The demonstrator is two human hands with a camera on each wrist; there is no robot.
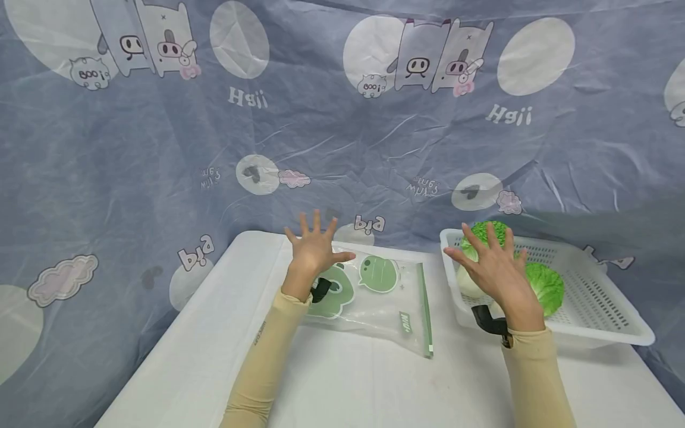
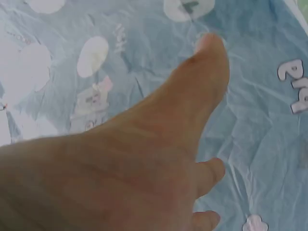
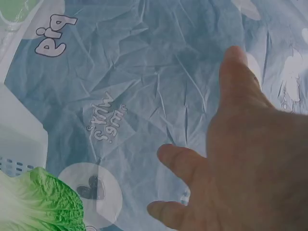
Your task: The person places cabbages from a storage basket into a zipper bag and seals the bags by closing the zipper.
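Observation:
My left hand [image 1: 312,254] is held up with its fingers spread and holds nothing. In the head view it covers part of a clear zip bag [image 1: 369,315] with green cartoon prints and a green zip edge, which lies flat on the white table. My right hand [image 1: 497,272], also spread and holding nothing, is raised in front of a white plastic basket [image 1: 605,297]. Inside the basket are leafy green cabbages with pale stems; one cabbage [image 1: 544,288] shows right of the hand, another [image 1: 489,232] behind its fingers. A cabbage leaf [image 3: 43,202] appears low in the right wrist view.
A blue-grey cartoon-print cloth [image 1: 321,131] hangs behind the table and along its sides. The white tabletop [image 1: 407,392] stretches in front of the bag and basket. Dark wrist camera mounts [image 1: 488,321] sit at both wrists.

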